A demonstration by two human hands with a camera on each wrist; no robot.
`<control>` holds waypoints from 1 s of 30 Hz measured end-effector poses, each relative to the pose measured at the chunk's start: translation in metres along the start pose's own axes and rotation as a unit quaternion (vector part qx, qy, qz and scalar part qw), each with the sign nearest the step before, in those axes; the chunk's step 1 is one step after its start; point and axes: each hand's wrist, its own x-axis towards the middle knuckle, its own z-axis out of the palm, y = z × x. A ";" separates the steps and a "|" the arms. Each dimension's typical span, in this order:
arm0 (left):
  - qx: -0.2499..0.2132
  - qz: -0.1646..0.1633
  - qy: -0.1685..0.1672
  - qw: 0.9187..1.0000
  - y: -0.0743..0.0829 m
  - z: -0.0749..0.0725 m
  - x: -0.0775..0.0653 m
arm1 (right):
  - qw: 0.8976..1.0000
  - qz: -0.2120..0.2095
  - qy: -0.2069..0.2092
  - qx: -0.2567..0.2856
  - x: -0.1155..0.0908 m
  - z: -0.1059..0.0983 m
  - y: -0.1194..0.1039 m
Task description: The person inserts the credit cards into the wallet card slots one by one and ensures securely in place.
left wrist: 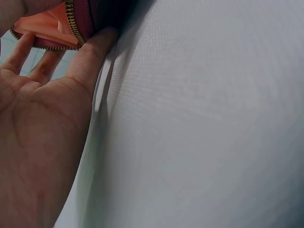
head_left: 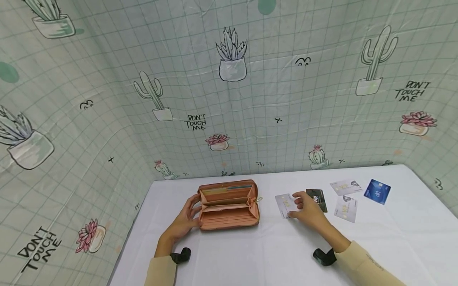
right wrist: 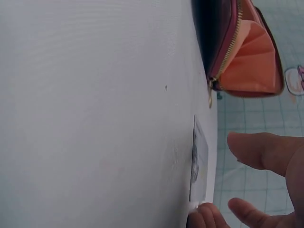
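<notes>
Coral zip-around wallet [head_left: 229,225] lying unzipped near table's [head_left: 232,258] far edge, left hand [head_left: 182,220] gripping its left end. Apparently partway: coloured slips [head_left: 239,186] showing in back pocket [head_left: 229,196]; left outside, silver VIP card [head_left: 284,204], right hand [head_left: 309,211] reaching over it, fingers parted, seemingly not pinching. Black VIP card [head_left: 320,198], two more silver cards [head_left: 345,209], blue card [head_left: 377,191] lying toward far right corner. Right wrist view revealing gap above card; left wrist view, brass zip teeth [left wrist: 72,23].

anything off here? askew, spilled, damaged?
Nothing looks spilled or visibly damaged. Only mild untidiness: the five loose cards on the white table, right of the open wallet, lie at mismatched angles rather than in a neat row.
</notes>
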 end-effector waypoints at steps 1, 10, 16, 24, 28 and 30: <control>-0.001 -0.002 0.001 1.000 0.000 0.000 0.000 | 1.000 0.001 0.001 -0.004 0.001 0.002 -0.002; -0.005 0.006 0.000 1.000 0.000 0.000 -0.003 | 0.993 0.038 0.008 -0.110 0.009 0.018 -0.016; 0.000 -0.003 0.005 1.000 0.002 0.001 -0.004 | 0.989 0.044 0.008 -0.138 0.010 0.023 -0.025; -0.003 -0.004 0.005 1.000 0.004 0.000 -0.003 | 0.991 0.035 -0.027 -0.129 0.013 0.016 -0.027; -0.002 0.000 0.004 1.000 0.005 0.000 -0.003 | 0.992 0.023 -0.037 -0.119 0.015 0.013 -0.026; -0.001 0.002 0.003 1.000 0.005 0.001 -0.002 | 0.994 0.014 -0.038 -0.105 0.016 0.012 -0.026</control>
